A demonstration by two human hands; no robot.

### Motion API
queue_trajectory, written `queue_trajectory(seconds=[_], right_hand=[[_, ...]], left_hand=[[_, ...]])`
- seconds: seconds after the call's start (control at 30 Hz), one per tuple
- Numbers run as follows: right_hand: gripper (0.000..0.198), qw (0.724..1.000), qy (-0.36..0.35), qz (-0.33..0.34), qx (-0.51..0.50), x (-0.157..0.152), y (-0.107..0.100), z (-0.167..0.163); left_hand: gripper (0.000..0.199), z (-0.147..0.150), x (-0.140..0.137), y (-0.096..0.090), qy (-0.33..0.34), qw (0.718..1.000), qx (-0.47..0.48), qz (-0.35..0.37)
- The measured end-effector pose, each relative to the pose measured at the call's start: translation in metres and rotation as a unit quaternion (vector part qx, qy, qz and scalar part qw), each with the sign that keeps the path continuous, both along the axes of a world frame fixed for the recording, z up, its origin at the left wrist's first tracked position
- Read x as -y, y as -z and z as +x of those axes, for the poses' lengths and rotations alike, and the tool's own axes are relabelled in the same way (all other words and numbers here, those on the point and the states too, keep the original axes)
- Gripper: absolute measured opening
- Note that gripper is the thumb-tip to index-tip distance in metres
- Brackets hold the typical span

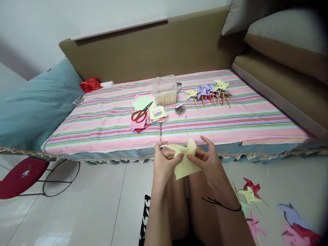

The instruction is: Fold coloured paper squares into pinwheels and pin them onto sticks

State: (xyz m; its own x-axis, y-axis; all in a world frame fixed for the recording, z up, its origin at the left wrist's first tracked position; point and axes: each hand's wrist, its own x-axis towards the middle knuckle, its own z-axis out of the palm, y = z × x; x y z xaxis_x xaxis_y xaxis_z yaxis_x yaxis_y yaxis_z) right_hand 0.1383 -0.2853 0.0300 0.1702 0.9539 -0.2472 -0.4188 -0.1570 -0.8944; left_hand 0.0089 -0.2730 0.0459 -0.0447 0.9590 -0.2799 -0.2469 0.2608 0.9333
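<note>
Two hands busy: we have one pale yellow cut paper square held over our knees, just short of the bed edge.
Left hand: grip clenched on the sheet's left side, thumb on top.
Right hand: grip pinching the sheet near its middle, one flap folded up to a point.
Done so far: a row of finished paper pinwheels on wooden sticks lies on the striped pink bed cover; more pinwheels in red, yellow and pink lie on the floor to our right.
In hand: we judge this one mid-fold, no stick and no pin in it yet.
Stock left: stack of coloured paper squares, red-handled scissors, clear plastic tub of wooden sticks, small open box of pins.
Estimate: we judge the batch well along, with paper left for more.
</note>
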Motion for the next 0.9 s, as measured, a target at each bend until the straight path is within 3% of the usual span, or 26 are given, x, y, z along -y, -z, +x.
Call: queue_trajectory(seconds=[0.33, 0.5, 0.6, 0.73, 0.9], right_hand=[[0.113, 1.0, -0.024, -0.009, 0.01, 0.001, 0.003, 0.006], [0.106, 0.998, -0.057, -0.001, 0.02, 0.0, 0.006, 0.011], [0.09, 0.997, -0.059, 0.02, 0.039, -0.001, 0.005, 0.015], [0.066, 0.995, -0.055, 0.061, 0.06, 0.0, -0.001, 0.023], [0.029, 0.973, -0.127, 0.145, 0.127, 0.003, 0.0, 0.024]], left_hand=[[0.063, -0.003, 0.001, 0.0, 0.055, 0.998, -0.027, 0.006], [0.06, -0.003, 0.0, 0.001, 0.06, 0.997, -0.043, 0.005], [0.061, -0.003, -0.002, 0.004, 0.014, 0.999, -0.033, 0.004], [0.061, -0.005, -0.006, 0.007, -0.113, 0.994, 0.007, 0.002], [0.06, -0.006, -0.009, 0.008, -0.212, 0.976, 0.04, 0.013]])
